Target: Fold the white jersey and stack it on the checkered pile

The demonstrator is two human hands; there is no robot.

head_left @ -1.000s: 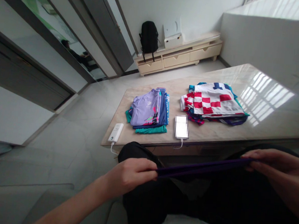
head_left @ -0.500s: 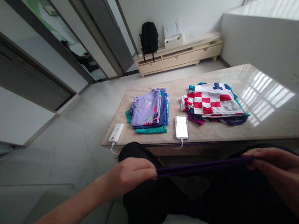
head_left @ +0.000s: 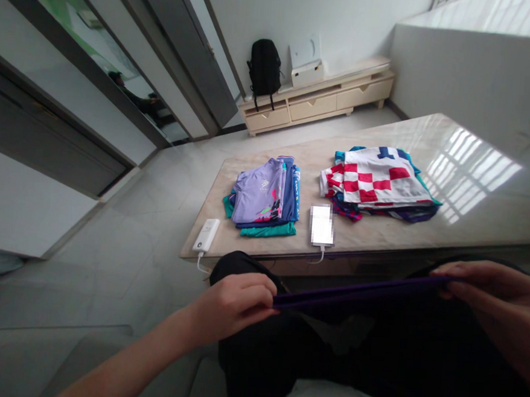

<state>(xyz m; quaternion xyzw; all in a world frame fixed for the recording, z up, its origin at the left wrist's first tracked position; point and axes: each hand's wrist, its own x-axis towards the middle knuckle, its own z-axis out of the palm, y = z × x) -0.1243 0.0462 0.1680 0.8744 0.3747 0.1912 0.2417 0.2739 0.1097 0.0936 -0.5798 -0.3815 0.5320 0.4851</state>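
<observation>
Left hand (head_left: 235,302) and right hand (head_left: 489,293) each pinched an end of a dark purple cloth garment (head_left: 358,291), stretched flat between them over the lap, near edge of the beige marble table (head_left: 472,225). On the table: lilac-topped folded clothes stack (head_left: 265,198) left, red-white checkered stack (head_left: 377,182) right, white phone (head_left: 322,225) between, white power bank (head_left: 205,235) far left.

Purple garment (head_left: 358,291), seemingly taut, between hands

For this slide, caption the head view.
Both hands, left hand and right hand, stretch a dark purple folded garment taut.
</observation>
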